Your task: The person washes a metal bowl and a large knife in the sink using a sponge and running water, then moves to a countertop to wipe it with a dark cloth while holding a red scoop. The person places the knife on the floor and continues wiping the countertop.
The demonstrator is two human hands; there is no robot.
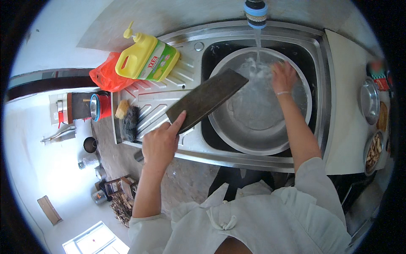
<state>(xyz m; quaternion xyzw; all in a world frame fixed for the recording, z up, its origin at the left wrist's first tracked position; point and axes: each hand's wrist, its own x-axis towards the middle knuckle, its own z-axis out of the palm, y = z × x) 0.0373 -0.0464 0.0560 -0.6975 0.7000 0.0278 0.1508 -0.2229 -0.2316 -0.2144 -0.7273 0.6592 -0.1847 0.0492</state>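
A dark-bladed cleaver [207, 98] is in my left hand [161, 143], which grips it at the handle with the index finger laid along the blade. Its far end reaches over the rim of a large metal basin [253, 139] that sits in the sink. Inside the basin, my right hand [284, 76] is blurred at the water, right of the stream. Something yellowish shows at its fingertips, but whether I hold it is unclear. Water runs from a faucet [255, 14] with a blue-ringed end and churns the water [257, 95] below.
A yellow detergent jug [147, 58] and a red plastic bag [109, 73] stand on the ribbed steel drainboard [152, 98]. Dark scouring wool [130, 123] and a tan sponge-like pad [122, 109] lie at its left edge. On the right counter [344, 104] are a metal bowl [369, 101] and a bowl of chopped food [374, 152].
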